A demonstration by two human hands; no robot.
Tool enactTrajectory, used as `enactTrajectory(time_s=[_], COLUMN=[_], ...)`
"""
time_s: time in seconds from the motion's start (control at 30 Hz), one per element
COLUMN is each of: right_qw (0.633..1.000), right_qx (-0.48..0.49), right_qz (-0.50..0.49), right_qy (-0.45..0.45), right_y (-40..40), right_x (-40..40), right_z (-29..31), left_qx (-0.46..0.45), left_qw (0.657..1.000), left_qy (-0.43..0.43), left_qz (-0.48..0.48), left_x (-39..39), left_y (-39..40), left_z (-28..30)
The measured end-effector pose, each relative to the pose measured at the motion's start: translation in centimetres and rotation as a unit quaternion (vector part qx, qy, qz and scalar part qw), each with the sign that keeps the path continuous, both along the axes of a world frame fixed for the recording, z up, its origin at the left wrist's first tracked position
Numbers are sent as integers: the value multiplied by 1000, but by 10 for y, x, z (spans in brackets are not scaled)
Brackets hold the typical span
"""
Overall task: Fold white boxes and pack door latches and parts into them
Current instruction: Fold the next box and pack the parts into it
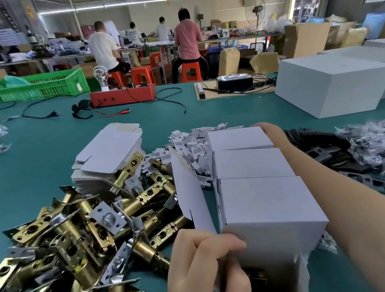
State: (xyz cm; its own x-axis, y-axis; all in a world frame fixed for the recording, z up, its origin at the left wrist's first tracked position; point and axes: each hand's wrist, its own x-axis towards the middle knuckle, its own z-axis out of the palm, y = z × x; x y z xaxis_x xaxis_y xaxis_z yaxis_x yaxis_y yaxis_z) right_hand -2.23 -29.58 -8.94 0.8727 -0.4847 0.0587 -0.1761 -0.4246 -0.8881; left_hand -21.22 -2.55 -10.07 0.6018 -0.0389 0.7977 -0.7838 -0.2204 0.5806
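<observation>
— While your left hand (202,264) pinches the flap of the nearest white box (269,219), where does item 1 lie?
— Row of 3 boxes, long axis running away from you; your right hand (266,129) reaches the far end, grip hidden.
— Item 2?
— Door latches (76,234): heap just left of your left hand, nearer it.

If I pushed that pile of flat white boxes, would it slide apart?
Probably. The stack of flat box blanks is loose, smooth card with its top sheet already askew, so sheets would likely slip. It looks light, though the brass latches leaning against it may hold its near side.
</observation>
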Motion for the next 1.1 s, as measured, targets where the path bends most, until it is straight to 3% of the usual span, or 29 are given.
enactTrajectory(time_s=[0.03,0.1,0.27,0.47,0.53,0.63,0.73,0.83,0.93,1.1], right_qw=[1000,991,933,894,900,932,935,934,942,895], right_qx=[0,110,316,369,327,171,41,-114,-130,-339], right_qz=[-4,-12,30,69,122,191,221,168,98,75], right_qy=[-15,-68,-170,-245,-261,-257,-273,-294,-294,-279], right_y=[-1,-3,1,22,38,75,116,141,151,152], right_x=[-5,-25,-85,-161,-190,-230,-254,-262,-260,-258], right_z=[2,5,17,43,54,61,57,41,35,38], left_qx=[8,24,38,65,65,54,46,36,31,52], left_qw=[1000,1000,997,996,996,996,996,997,997,994], left_qy=[6,14,27,-43,-27,12,25,28,25,56], left_qz=[-2,-8,-57,-51,-57,-66,-67,-67,-73,-79], left_x=[1,2,1,-2,-4,-3,-2,-3,-3,-6], left_y=[1,5,7,11,12,13,13,11,10,10], left_z=[-1,-1,-1,-1,0,0,-1,-2,0,8])
